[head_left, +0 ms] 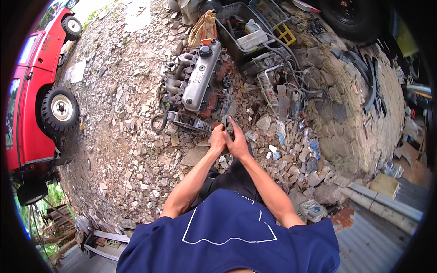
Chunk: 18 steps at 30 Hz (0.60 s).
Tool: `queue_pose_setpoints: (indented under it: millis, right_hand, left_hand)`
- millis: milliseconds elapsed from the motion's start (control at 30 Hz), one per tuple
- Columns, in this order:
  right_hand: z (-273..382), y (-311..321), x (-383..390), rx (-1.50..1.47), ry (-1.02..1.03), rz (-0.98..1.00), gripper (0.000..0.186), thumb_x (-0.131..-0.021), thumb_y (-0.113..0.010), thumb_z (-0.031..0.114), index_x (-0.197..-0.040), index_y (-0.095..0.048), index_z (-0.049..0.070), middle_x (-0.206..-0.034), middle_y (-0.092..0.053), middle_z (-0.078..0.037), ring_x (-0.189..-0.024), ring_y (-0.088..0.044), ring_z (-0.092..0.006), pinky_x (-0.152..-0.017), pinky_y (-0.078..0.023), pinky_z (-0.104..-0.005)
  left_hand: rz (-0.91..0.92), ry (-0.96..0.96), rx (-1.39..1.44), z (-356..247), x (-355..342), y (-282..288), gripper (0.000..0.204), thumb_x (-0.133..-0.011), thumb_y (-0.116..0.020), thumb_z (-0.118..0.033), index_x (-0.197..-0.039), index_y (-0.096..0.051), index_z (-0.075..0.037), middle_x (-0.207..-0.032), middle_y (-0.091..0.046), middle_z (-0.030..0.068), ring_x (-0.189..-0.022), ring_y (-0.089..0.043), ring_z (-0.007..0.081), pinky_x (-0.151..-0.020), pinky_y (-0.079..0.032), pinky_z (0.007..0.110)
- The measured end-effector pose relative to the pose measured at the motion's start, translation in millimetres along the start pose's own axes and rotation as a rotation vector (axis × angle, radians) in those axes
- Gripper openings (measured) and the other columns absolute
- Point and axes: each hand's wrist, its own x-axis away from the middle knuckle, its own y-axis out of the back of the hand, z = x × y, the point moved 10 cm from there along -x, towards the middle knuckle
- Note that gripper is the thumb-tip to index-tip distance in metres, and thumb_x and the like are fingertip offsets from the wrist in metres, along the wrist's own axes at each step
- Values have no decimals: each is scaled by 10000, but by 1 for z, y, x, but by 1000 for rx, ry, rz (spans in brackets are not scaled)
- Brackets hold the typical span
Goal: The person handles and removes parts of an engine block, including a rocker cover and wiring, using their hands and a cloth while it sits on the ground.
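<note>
My left hand (218, 139) and my right hand (236, 142) meet in front of my body, just beside the near end of an engine (195, 88). The left hand's fingers are curled closed. My right hand touches it, with one finger stretched forward along a dark grey thing (226, 121) whose kind I cannot make out. What either hand holds is hidden between them. The engine rests on the stony ground, with a long silver valve cover on top, a dark round cap near its far end and a pulley or fan part (189, 121) at the near end.
Loose stones (132, 150) cover the ground. Beyond the engine stands a black crate (241, 27) of parts, with hoses and metal pieces (280, 86) nearer. A red vehicle (34, 100) is parked at left. A stone wall (337, 132) and corrugated metal sheet (368, 236) lie right.
</note>
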Motion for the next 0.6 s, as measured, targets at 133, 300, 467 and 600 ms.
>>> queue_pose_setpoints:
  millis: [133, 300, 467, 600]
  right_hand:
    - [-63, 8, -63, 241, -23, -25, 569, -983, -596, 415, -1345, -548, -21, -1383, -544, -228, -1273, -519, -396, -1039, -416, -425]
    - [-126, -7, -142, -115, -420, -13, 487, -1000, -596, 373, -1268, -545, -31, -1178, -651, -253, -1098, -635, -395, -926, -483, -408]
    - [-236, -25, -235, -274, -680, -367, 622, -991, -602, 434, -1344, -445, -54, -1274, -549, -199, -1171, -511, -245, -1045, -381, -373]
    - [-197, -93, -324, -348, -538, -41, 484, -978, -611, 305, -1341, -535, -6, -1312, -538, -183, -1208, -530, -266, -1038, -413, -379]
  left_hand:
    - [-201, 125, 58, -23, -57, 9, 458, -1035, -478, -347, -874, -693, 24, -784, -697, 185, -685, -672, 330, -644, -499, 441]
    - [-155, -32, -518, -35, -157, 14, 547, -1025, -462, -441, -783, -738, -36, -801, -708, 141, -957, -634, 274, -920, -344, 419]
    - [-733, 88, -613, -1, -249, 113, 409, -958, -580, -421, -1206, -615, -97, -1150, -631, 109, -1158, -539, 274, -1019, -339, 444]
    - [-794, 150, -803, 53, -293, 149, 432, -968, -562, -410, -1269, -580, -101, -1258, -591, 74, -1238, -495, 260, -1054, -339, 443]
